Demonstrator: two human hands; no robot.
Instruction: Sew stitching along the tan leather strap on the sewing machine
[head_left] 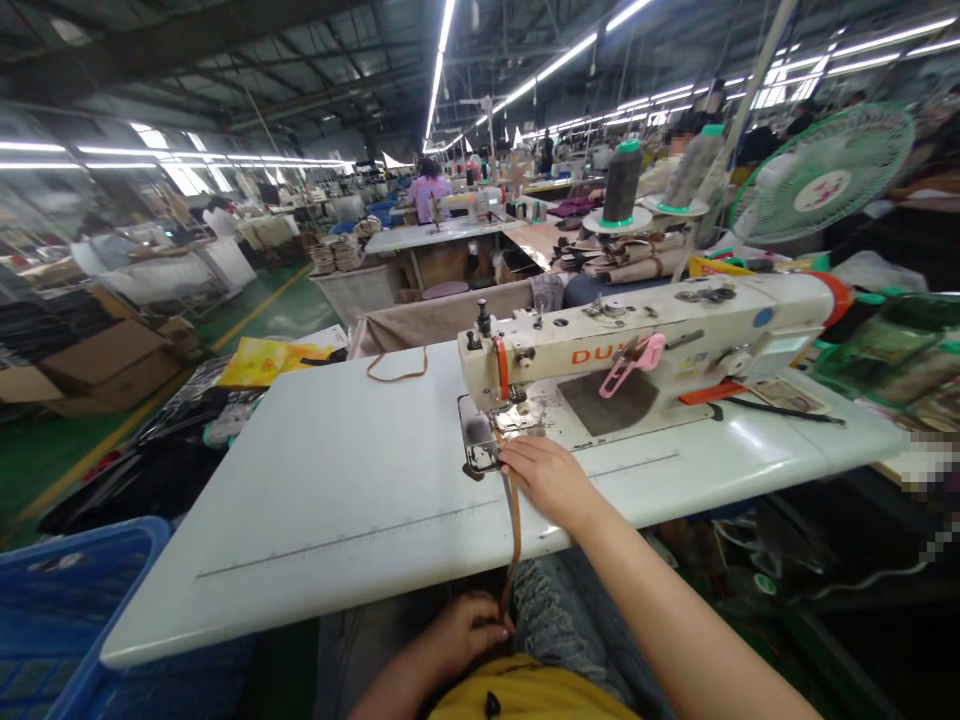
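Observation:
A narrow brown strap (515,520) runs from under the needle of the white sewing machine (637,340) across the white table (337,490) and down over its front edge. My right hand (547,478) lies on the strap just in front of the presser foot, fingers pressing it to the table. My left hand (465,630) is below the table edge near my lap, pinched shut on the strap's lower part. More of the brown strap (397,372) loops at the table's far side.
A pink clip (634,362) hangs on the machine head. Thread cones (622,185) and a green fan (821,175) stand behind it. A blue crate (67,600) sits at lower left. Boxes and dark fabric lie on the floor left. Other people work at far tables.

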